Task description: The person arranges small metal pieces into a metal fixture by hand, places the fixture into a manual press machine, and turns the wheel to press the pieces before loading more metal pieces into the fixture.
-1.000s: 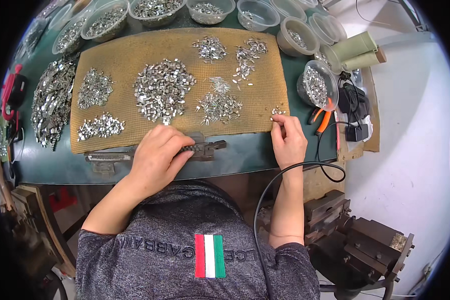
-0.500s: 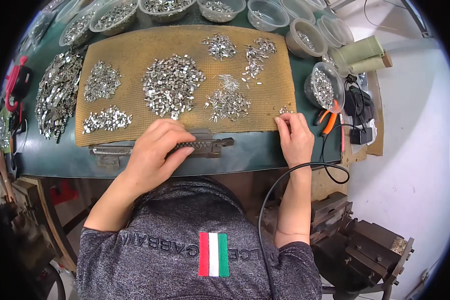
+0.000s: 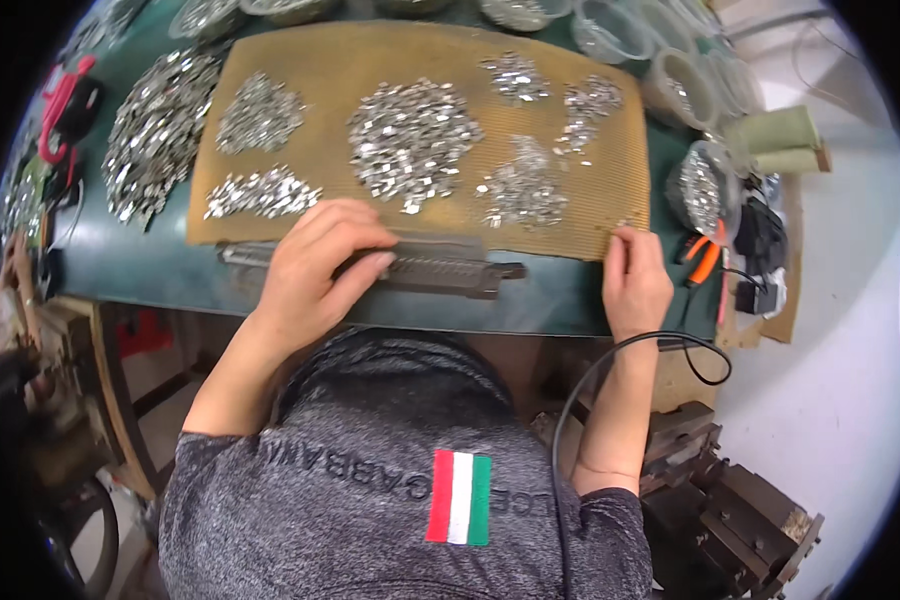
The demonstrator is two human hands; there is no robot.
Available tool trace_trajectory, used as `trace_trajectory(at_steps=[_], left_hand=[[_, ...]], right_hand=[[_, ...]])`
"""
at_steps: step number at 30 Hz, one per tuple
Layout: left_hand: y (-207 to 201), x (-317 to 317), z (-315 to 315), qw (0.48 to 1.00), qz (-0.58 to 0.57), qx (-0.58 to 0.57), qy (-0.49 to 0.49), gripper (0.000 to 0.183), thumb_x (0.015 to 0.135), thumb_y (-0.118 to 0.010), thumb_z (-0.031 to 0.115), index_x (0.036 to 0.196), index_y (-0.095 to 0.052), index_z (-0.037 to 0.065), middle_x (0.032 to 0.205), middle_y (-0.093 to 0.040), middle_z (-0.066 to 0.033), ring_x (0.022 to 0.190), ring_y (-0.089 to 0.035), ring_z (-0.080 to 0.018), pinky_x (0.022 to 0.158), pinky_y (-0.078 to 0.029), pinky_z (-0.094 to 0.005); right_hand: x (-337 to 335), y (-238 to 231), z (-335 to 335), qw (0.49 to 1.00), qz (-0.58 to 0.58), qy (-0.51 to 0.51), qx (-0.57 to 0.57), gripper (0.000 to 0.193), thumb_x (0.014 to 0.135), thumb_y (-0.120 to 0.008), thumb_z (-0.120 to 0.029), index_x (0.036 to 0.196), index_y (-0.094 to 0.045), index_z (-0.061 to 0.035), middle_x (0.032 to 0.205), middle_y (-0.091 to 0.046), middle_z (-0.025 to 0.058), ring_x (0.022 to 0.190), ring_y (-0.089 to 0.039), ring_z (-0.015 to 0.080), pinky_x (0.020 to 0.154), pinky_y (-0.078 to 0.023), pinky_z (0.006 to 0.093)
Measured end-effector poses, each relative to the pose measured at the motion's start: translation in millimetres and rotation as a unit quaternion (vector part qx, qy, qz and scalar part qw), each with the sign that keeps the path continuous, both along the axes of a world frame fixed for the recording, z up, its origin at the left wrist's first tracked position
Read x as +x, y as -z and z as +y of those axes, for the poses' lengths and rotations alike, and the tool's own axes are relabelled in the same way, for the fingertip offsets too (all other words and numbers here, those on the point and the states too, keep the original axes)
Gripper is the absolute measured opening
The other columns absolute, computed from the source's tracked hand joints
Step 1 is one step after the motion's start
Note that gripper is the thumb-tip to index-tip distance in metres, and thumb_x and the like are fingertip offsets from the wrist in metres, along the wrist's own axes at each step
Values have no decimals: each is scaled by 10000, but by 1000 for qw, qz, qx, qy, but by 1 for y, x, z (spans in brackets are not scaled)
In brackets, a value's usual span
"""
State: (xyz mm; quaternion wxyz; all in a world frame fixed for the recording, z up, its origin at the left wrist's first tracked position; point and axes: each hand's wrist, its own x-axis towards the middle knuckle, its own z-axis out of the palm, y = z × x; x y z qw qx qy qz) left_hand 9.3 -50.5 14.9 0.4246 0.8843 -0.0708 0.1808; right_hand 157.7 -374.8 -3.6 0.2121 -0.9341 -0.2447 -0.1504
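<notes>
My left hand (image 3: 322, 268) is closed over a long metal jig (image 3: 440, 268) at the table's front, thumb and fingertips pinched along its ribbed strip. The palm hides part of the jig. My right hand (image 3: 638, 285) has thumb and forefinger drawn together at the right front corner of a tan textured mat (image 3: 325, 140). Beside those fingertips lie a few tiny metal bits (image 3: 627, 222); anything between them is too small to make out. Across the mat are several piles of small silvery metal pieces, with the largest pile (image 3: 415, 140) in the middle.
A heap of linked metal pieces (image 3: 162, 135) lies left of the mat. Clear plastic tubs (image 3: 610, 35) line the back and right. Orange-handled pliers (image 3: 705, 262) rest at the right. A black cable (image 3: 595, 365) loops over my right forearm.
The whole view has shifted, so the table and both hands sit farther right and the tabletop higher in the picture. Both hands keep nearly the same places at the jig and the mat corner.
</notes>
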Motion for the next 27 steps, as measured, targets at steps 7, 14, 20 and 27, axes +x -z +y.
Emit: trace_trajectory(at_steps=[7,14,20,27], left_hand=[[6,-2,6,1000,-16,-7,-16,181,833,-768,25,999,-698,21,977,-685,-117,971,-660,-297,848,-524,-390],[8,-5,9,999,-33,-18,-16,186,822,-772,16,994,-701,23,958,-688,-107,953,-666,-290,841,-526,-388],[10,-10,15,999,-36,-23,-19,181,820,-772,14,987,-703,23,952,-694,-101,949,-668,-287,842,-525,-387],[7,-15,35,997,-42,-12,-64,148,837,-756,-3,976,-707,11,953,-702,-113,944,-676,-290,843,-528,-383]], right_hand=[[-43,0,53,964,-20,-247,99,227,826,-752,15,1020,-646,-39,1070,-711,130,981,-698,333,866,-558,424],[-68,-3,95,955,-8,-286,80,224,785,-772,11,965,-654,-50,1094,-694,101,1098,-682,311,971,-529,467],[-73,-3,97,964,-12,-263,24,208,812,-764,-32,996,-672,-59,1113,-693,71,1117,-672,264,1020,-495,456],[-65,-8,97,962,60,-256,76,178,824,-768,-25,979,-686,-56,1089,-724,83,1080,-697,280,1009,-496,460]])
